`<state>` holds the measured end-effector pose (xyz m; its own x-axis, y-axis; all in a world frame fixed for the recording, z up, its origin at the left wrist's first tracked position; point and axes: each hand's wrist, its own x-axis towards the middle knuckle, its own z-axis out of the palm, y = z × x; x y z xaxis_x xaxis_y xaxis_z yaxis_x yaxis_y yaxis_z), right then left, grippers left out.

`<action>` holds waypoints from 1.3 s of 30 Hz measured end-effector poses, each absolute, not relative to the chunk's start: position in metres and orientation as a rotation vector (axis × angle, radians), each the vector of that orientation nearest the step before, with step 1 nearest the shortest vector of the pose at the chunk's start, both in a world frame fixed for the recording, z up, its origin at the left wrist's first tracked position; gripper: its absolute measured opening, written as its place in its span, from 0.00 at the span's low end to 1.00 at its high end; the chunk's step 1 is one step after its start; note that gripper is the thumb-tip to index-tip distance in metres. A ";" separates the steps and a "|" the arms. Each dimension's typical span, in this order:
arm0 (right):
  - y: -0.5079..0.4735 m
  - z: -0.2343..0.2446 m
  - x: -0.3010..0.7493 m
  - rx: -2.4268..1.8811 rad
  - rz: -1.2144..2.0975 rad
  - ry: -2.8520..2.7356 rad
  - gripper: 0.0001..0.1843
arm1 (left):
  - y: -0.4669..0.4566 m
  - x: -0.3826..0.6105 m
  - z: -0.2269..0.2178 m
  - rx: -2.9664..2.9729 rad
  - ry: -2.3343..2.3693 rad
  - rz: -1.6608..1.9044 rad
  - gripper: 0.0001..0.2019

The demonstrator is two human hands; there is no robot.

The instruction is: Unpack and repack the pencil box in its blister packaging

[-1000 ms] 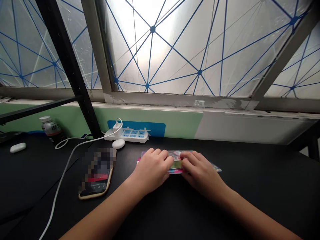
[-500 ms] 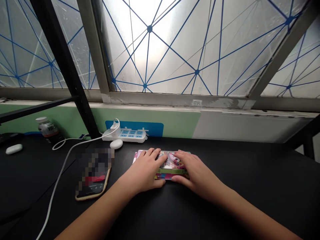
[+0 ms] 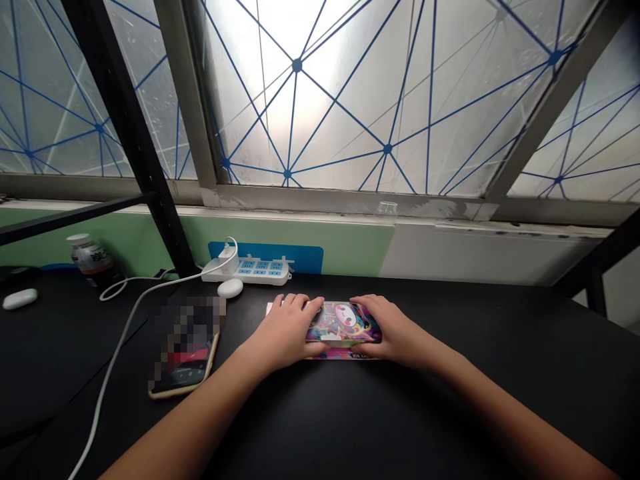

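Observation:
A small colourful box (image 3: 343, 323) with cartoon print lies on the black table (image 3: 450, 400), just below the window. My left hand (image 3: 283, 330) grips its left end, fingers curled over the top edge and thumb at the front. My right hand (image 3: 395, 330) grips its right end the same way. A flat pink-white sheet or lid (image 3: 273, 308) shows under the box at its left.
A phone (image 3: 185, 357) lies left of my hands, with a white cable (image 3: 117, 353) running to a white power strip (image 3: 250, 270) by the wall. A white earbud case (image 3: 230, 287), a bottle (image 3: 90, 257) and a white mouse (image 3: 19, 298) sit further left.
My hands have moved apart from the middle of the box to its two ends. The printed top face now shows between them.

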<state>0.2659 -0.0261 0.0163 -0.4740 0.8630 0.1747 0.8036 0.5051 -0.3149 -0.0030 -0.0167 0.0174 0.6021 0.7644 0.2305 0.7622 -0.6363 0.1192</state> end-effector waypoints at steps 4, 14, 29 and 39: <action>-0.028 0.015 0.260 -1.393 0.070 -2.408 0.43 | -0.018 0.000 0.018 2.851 1.321 0.524 0.39; -0.038 0.019 0.250 -1.348 -0.200 -2.356 0.41 | -0.019 0.001 0.030 2.943 1.285 0.610 0.44; -0.048 0.022 0.236 -1.111 -0.505 -2.358 0.36 | -0.013 -0.053 0.046 3.155 1.268 0.869 0.35; -0.062 0.012 0.219 -1.131 -0.346 -2.422 0.19 | -0.047 -0.013 0.026 3.288 1.158 0.518 0.10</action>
<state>0.2192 -0.0623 0.0123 -0.5668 0.6620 0.4904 0.7727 0.6336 0.0379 -0.0126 -0.0468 0.0264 0.7502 0.5361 0.3870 0.6458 -0.7197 -0.2550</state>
